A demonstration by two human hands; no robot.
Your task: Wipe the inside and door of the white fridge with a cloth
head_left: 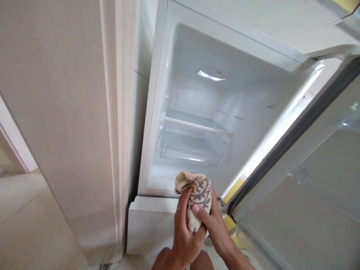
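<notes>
Both my hands hold a bunched beige cloth (194, 195) with a grey pattern, low in the middle of the head view. My left hand (184, 232) wraps its fingers round the cloth from the left; a ring shows on one finger. My right hand (212, 221) presses its fingers against the cloth from the right. The cloth sits just in front of the lower edge of an open refrigerator compartment (174, 67), which is white inside and lit.
Inside the refrigerator are a glass shelf (194, 122) and a clear drawer (191, 152). The open door (309, 180) with clear bins swings out at the right. A closed lower drawer front (149, 225) lies below. A beige wall panel (64, 112) stands at the left.
</notes>
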